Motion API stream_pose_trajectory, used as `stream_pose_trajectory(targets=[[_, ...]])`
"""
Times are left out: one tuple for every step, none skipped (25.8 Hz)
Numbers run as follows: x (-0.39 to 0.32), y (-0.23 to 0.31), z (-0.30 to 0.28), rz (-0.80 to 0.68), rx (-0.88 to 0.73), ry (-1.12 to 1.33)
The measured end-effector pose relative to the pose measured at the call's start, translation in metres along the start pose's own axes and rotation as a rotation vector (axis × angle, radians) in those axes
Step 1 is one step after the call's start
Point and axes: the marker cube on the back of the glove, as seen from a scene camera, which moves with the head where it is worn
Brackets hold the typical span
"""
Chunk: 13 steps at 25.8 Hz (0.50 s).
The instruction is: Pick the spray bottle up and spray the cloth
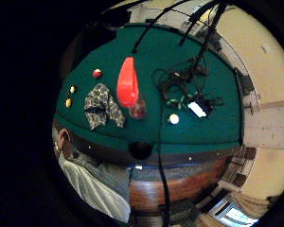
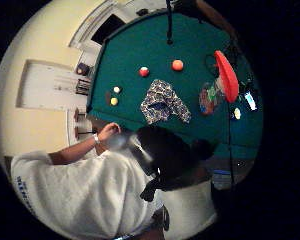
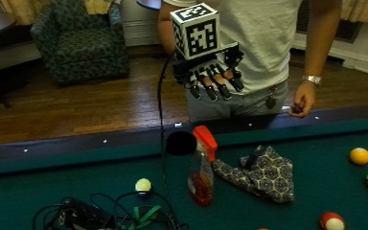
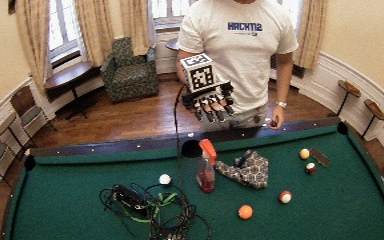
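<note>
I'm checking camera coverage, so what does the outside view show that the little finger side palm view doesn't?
Only the outside view shows the gloved right hand, raised above the rail with fingers relaxed, holding nothing. Only the palm view shows the side pocket from above and the whole cable tangle. Both show the spray bottle, the patterned cloth beside it and the green felt.

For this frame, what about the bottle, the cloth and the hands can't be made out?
- Spray bottle: nozzle direction unclear in the outside view; the red head hides it.
- Cloth: wet or dry cannot be judged.
- Gloved right hand: palm side faces away from the camera.
- Bare hand: holds something small and dark, too small to identify.
</note>
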Motion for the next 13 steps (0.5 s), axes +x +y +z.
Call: stream_pose_trajectory(targets=[[-0.0001,0.0,0.0002,0.001,0.0,-0.001],[-0.0002,0.0,0.0005,0.002,0.0,-0.002],[-0.0003,0.0002,0.001,0.004,0.0,-0.003],[-0.0002,0.0007,0.0016,0.006,-0.001,-0.002],[0.0002,0.0013,0.0021,0.008,-0.002,-0.001],[0.0007,0.002,0.0026,0.008,-0.004,0.001],[0.0014,0.0026,0.0029,0.009,-0.005,0.001],[0.0022,0.0029,0.003,0.009,-0.006,0.001],[0.0031,0.0027,0.0028,0.009,-0.006,0.0],[0.0041,0.0021,0.0024,0.01,-0.005,-0.001],[0.0052,0.0014,0.0019,0.011,-0.004,-0.002],[0.0065,0.0008,0.0014,0.012,-0.002,-0.003],[0.0079,0.0006,0.0011,0.013,0.0,-0.004]])
